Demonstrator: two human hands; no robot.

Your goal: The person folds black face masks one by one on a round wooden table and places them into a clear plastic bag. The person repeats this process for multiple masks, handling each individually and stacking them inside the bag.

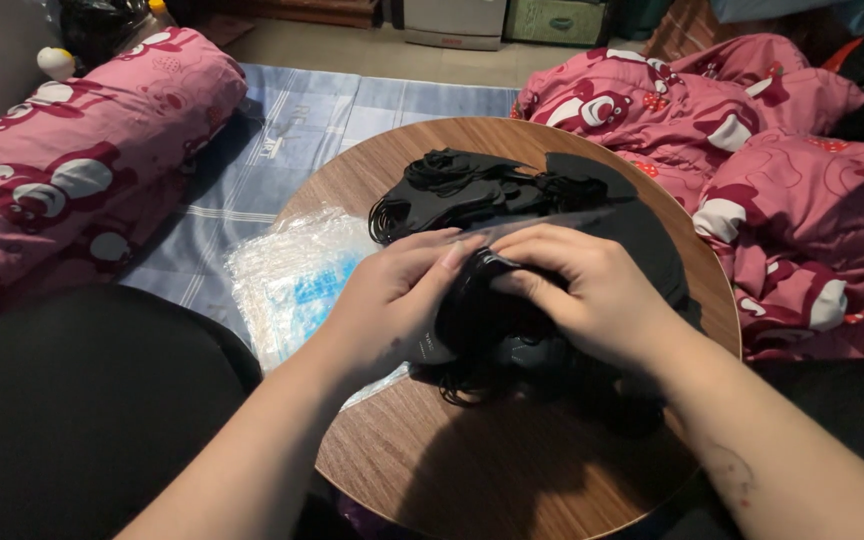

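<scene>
Nearest the camera, two bare forearms reached in from six o'clock over a round wood-grain tabletop, its surface smooth and brown with fine streaks. The left hand curled its fingers around a soft, matte black face mask, thumb pressed on its upper edge; the right hand lay arched over the same mask from three o'clock, fingertips pinching its folded top, so both hands were closed on it at the centre of the tabletop. A thin clear plastic sleeve showed as a glossy edge just above the knuckles. At nine o'clock a crinkled stack of transparent plastic bags with blue print overhung the rim. Beyond the hands, toward twelve o'clock, a loose pile of black masks with tangled ear loops lay heaped. Farther out, a blue checked sheet covered the floor, flanked by plump pink bear-print cushions at ten and two o'clock.
</scene>
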